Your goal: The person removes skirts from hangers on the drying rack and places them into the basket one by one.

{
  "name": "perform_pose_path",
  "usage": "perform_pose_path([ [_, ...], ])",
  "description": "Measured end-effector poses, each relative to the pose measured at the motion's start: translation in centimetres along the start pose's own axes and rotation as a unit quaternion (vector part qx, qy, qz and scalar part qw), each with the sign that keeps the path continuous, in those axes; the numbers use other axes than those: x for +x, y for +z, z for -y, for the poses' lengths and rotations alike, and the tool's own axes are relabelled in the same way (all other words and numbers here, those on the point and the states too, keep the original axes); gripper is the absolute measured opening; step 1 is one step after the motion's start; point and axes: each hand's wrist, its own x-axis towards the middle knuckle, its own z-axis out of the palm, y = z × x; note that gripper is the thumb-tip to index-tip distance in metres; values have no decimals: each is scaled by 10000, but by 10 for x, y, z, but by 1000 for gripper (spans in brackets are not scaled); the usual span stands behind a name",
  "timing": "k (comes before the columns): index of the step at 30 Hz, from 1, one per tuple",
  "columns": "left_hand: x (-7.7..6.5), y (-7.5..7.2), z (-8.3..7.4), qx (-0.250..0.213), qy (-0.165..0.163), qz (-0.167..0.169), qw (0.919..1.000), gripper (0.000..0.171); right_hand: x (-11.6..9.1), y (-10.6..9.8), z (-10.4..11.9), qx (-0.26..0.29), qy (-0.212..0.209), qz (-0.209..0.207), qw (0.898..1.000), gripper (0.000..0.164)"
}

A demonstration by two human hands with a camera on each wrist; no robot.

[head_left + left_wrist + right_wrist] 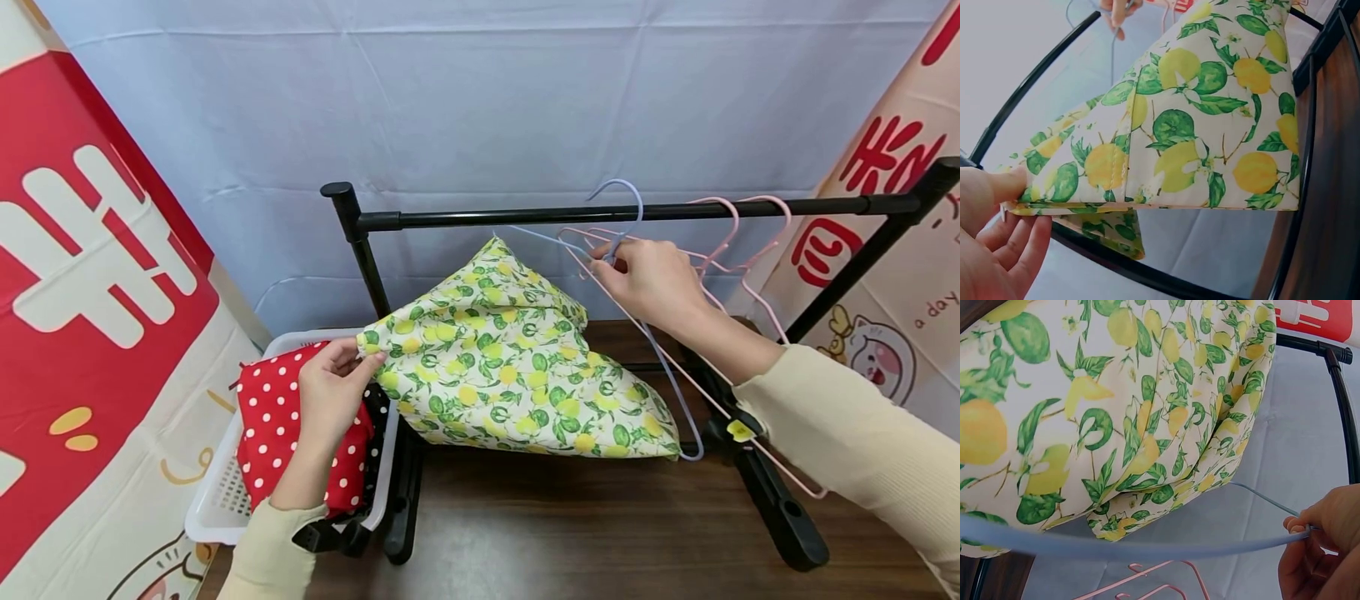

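A white cloth piece with a lemon-and-leaf print (510, 375) hangs spread in front of the rack; its exact kind of garment does not show. My left hand (333, 387) pinches its left edge between thumb and fingers, and the left wrist view shows the fold at my thumb. Near the rack's bar, my right hand (652, 279) grips a light blue hanger (640, 196) just below its hook. One arm of the hanger reaches to the cloth's upper tip. Its lower right end shows beside the cloth's right corner, and the part between is hidden by the cloth.
A black clothes rack (480, 219) stands on a brown wooden table (600, 525). Pink hangers (733, 221) hang from its bar at the right. At the left, a white basket (206, 508) holds red polka-dot cloth (262, 417) and black dotted cloth (377, 404).
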Motion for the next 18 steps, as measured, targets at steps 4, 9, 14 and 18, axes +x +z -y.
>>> perform_pose_path([
  [4,3,-5,-5,202,-49,51,9998,30,0,1,0,36,0,40,10000,42],
  [9,7,-10,-7,304,-73,24,9995,27,0,1,1,61,31,72,10000,42],
  [14,9,-10,-9,142,-20,-95,9999,23,1,1,-1,4,-57,-1,10000,42],
  [18,8,-9,-11,-67,95,-161,9998,23,-1,2,-5,95,-60,2,9999,37],
])
